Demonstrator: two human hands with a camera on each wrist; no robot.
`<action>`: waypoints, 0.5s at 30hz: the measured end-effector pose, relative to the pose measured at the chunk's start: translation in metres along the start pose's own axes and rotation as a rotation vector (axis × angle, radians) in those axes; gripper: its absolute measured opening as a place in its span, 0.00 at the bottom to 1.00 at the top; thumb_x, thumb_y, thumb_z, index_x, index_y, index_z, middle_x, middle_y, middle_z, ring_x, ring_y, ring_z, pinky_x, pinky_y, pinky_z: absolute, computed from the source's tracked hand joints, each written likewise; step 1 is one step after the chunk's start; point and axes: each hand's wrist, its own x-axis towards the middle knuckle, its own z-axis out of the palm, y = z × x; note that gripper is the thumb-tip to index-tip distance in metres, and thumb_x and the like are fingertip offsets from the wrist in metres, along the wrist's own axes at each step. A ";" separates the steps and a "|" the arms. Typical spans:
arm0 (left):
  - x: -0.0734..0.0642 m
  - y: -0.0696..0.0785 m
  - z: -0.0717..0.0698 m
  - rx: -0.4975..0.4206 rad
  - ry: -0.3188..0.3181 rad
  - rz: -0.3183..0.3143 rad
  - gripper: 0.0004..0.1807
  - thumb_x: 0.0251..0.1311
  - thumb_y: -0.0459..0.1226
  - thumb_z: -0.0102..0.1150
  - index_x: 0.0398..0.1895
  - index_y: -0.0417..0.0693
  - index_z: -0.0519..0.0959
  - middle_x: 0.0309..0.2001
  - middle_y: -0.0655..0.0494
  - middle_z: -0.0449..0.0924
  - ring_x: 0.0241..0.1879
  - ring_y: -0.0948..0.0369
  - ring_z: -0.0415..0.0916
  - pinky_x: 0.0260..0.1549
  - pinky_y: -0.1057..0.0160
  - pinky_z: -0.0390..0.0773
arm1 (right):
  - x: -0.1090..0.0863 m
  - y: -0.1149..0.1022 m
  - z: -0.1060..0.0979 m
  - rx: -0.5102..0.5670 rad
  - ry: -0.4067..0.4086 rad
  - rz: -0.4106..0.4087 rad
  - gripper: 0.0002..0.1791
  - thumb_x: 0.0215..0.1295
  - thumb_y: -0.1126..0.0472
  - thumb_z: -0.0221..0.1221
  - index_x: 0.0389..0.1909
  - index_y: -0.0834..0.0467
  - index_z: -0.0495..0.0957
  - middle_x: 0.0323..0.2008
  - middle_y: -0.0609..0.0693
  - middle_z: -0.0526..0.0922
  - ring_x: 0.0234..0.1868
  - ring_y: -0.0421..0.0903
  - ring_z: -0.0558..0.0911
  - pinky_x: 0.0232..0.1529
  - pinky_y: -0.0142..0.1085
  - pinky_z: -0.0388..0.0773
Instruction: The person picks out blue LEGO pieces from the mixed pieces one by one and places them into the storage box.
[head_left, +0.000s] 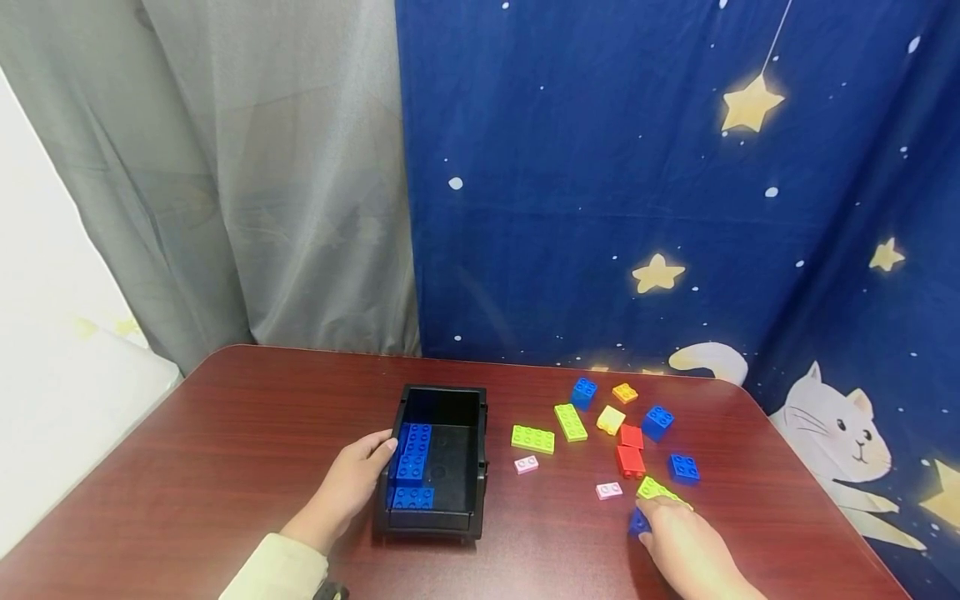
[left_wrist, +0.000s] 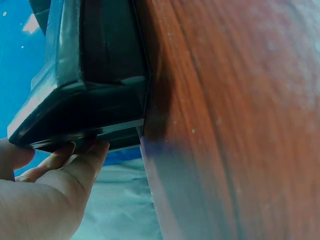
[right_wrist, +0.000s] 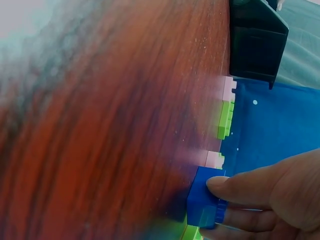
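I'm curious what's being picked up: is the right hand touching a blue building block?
Touching: the right wrist view shows the right hand with its thumb against the blue building block.

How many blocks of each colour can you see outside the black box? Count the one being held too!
Blue blocks: 4, with the one in the right hand
Lime green blocks: 3
Red blocks: 2
Pink blocks: 2
Yellow block: 1
Orange block: 1
Total: 13 blocks in sight outside the box
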 end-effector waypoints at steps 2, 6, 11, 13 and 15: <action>0.000 0.000 0.000 -0.001 -0.002 -0.002 0.24 0.73 0.38 0.44 0.65 0.30 0.67 0.63 0.32 0.68 0.64 0.39 0.64 0.60 0.40 0.68 | -0.001 -0.001 -0.001 -0.002 0.007 -0.005 0.24 0.55 0.60 0.69 0.51 0.66 0.78 0.44 0.57 0.82 0.48 0.59 0.79 0.51 0.59 0.75; 0.000 -0.001 0.000 0.008 -0.002 -0.002 0.24 0.73 0.38 0.44 0.65 0.30 0.66 0.63 0.32 0.68 0.64 0.38 0.64 0.60 0.40 0.68 | -0.001 -0.003 -0.002 -0.010 0.021 -0.014 0.24 0.54 0.60 0.69 0.51 0.65 0.78 0.44 0.56 0.82 0.48 0.59 0.80 0.52 0.58 0.75; 0.001 -0.001 0.000 0.010 -0.002 -0.004 0.24 0.73 0.39 0.44 0.65 0.30 0.66 0.63 0.32 0.68 0.65 0.38 0.62 0.61 0.40 0.66 | -0.001 -0.001 -0.002 -0.006 0.037 -0.022 0.24 0.52 0.60 0.71 0.50 0.64 0.79 0.43 0.54 0.83 0.46 0.56 0.80 0.51 0.58 0.76; 0.001 -0.001 0.000 0.012 -0.002 -0.003 0.24 0.73 0.39 0.44 0.65 0.31 0.66 0.64 0.32 0.68 0.66 0.38 0.62 0.61 0.40 0.66 | -0.001 -0.002 -0.003 -0.002 0.047 -0.030 0.24 0.52 0.59 0.71 0.50 0.64 0.79 0.42 0.53 0.83 0.45 0.54 0.80 0.51 0.57 0.76; 0.001 -0.001 0.000 0.016 -0.002 -0.003 0.24 0.73 0.39 0.44 0.65 0.31 0.66 0.64 0.32 0.67 0.66 0.38 0.61 0.61 0.40 0.66 | -0.002 -0.003 -0.005 0.000 0.066 -0.044 0.24 0.52 0.59 0.71 0.49 0.63 0.79 0.42 0.53 0.83 0.45 0.54 0.81 0.50 0.57 0.77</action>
